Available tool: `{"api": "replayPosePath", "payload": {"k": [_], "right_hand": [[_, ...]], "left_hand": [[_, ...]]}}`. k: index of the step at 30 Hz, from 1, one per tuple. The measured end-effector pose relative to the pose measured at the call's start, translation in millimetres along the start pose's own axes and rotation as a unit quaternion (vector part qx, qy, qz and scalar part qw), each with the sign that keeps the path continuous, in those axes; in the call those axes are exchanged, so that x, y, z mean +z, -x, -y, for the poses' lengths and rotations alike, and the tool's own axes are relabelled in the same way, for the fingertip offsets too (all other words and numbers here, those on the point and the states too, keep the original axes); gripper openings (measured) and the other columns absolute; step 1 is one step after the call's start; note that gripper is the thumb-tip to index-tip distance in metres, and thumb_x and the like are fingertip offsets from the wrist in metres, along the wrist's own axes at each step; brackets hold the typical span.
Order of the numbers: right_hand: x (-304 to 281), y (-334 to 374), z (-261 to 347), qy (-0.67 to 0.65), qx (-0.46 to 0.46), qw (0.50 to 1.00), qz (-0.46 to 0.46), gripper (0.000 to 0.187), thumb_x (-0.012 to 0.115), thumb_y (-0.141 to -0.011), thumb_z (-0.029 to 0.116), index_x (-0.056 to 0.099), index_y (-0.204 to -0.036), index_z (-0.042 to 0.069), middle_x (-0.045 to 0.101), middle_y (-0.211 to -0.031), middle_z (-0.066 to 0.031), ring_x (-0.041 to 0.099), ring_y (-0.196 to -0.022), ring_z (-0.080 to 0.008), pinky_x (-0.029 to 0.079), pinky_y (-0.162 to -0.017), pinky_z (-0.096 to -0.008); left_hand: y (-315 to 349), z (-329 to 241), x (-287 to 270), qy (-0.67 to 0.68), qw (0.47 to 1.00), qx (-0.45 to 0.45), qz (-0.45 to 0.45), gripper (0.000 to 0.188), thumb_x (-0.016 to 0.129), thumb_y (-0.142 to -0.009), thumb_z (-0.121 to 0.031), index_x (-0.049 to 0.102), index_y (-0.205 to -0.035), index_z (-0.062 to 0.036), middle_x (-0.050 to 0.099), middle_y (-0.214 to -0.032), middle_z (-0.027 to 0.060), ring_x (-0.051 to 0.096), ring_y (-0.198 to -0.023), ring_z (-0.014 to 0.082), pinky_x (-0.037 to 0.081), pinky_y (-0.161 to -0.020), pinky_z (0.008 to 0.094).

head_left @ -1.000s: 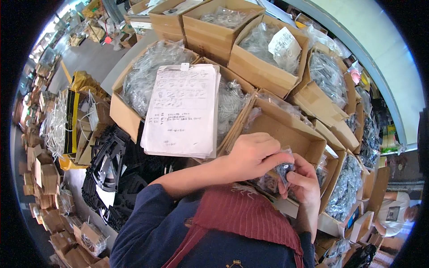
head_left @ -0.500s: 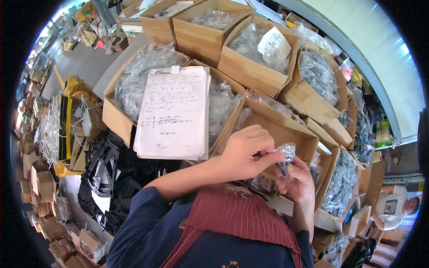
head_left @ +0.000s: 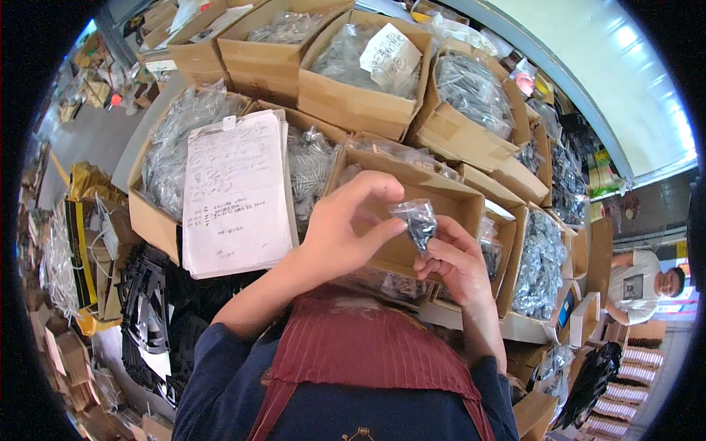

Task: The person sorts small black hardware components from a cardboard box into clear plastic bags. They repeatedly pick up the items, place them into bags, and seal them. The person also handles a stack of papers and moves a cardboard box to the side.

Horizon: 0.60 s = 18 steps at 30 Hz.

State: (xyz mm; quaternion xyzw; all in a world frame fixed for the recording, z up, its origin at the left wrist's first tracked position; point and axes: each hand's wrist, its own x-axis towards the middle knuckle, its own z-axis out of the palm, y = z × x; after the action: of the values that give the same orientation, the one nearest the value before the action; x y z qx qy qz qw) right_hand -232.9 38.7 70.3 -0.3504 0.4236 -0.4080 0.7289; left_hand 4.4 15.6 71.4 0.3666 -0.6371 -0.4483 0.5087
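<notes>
A small clear plastic bag (head_left: 418,222) with dark parts inside hangs upright from the fingers of my right hand (head_left: 457,261), which pinch its lower side. My left hand (head_left: 349,219) is open beside the bag, thumb and forefinger apart, the thumb tip close to the bag's upper left edge. Whether that thumb touches the plastic, I cannot tell. Behind and below both hands is a cardboard box (head_left: 450,205) whose bare inner walls show. What exactly the dark parts are is too small to make out.
Cardboard boxes (head_left: 360,109) of bagged parts crowd around. A stack of written sheets (head_left: 234,242) lies over boxes on the left. Black plastic parts (head_left: 147,294) are heaped at lower left. Another person (head_left: 637,287) stands at far right.
My left thumb and forefinger have come apart from the bag's top, and the bag shows more fully. My right hand still holds it. The whole view has shifted and turned slightly.
</notes>
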Motion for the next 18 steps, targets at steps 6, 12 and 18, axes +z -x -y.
{"api": "replayPosePath", "payload": {"k": [6, 12, 18], "right_hand": [[-0.2, -0.7, -1.4, 0.039, -0.016, 0.999, 0.015, 0.038, 0.063, -0.098, 0.008, 0.054, -0.134, -0.001, 0.066, -0.105, -0.012, 0.072, -0.086, -0.0244, 0.064, -0.072, -0.0372], [3.6, -5.8, -0.5, 0.036, -0.022, 0.999, 0.005, 0.03, 0.063, -0.097, 0.007, 0.054, -0.125, -0.002, 0.067, -0.108, -0.0154, 0.074, -0.087, -0.0315, 0.066, -0.072, -0.0418], [-10.6, -15.6, 9.3, 0.126, -0.112, 0.985, -0.033, 0.024, 0.065, -0.092, 0.0, 0.059, -0.114, -0.002, 0.07, -0.099, -0.0127, 0.072, -0.076, -0.021, 0.064, -0.064, -0.0328]], "left_hand": [[-15.3, 6.0, 0.9, -0.165, 0.974, 0.147, 0.04, 0.028, 0.076, -0.085, 0.002, 0.066, -0.11, -0.005, 0.068, -0.109, 0.01, 0.068, -0.098, 0.0221, 0.056, -0.079, 0.0308], [-8.5, 16.3, 14.0, -0.125, 0.988, 0.075, 0.044, 0.014, 0.071, -0.092, -0.004, 0.065, -0.105, -0.0046, 0.071, -0.106, 0.012, 0.071, -0.09, 0.0212, 0.058, -0.075, 0.0328], [-1.5, 30.5, 8.3, 0.172, 0.946, -0.237, 0.137, 0.02, 0.066, -0.098, -0.017, 0.061, -0.109, -0.0015, 0.069, -0.098, 0.0136, 0.071, -0.09, 0.0233, 0.058, -0.077, 0.0352]]}}
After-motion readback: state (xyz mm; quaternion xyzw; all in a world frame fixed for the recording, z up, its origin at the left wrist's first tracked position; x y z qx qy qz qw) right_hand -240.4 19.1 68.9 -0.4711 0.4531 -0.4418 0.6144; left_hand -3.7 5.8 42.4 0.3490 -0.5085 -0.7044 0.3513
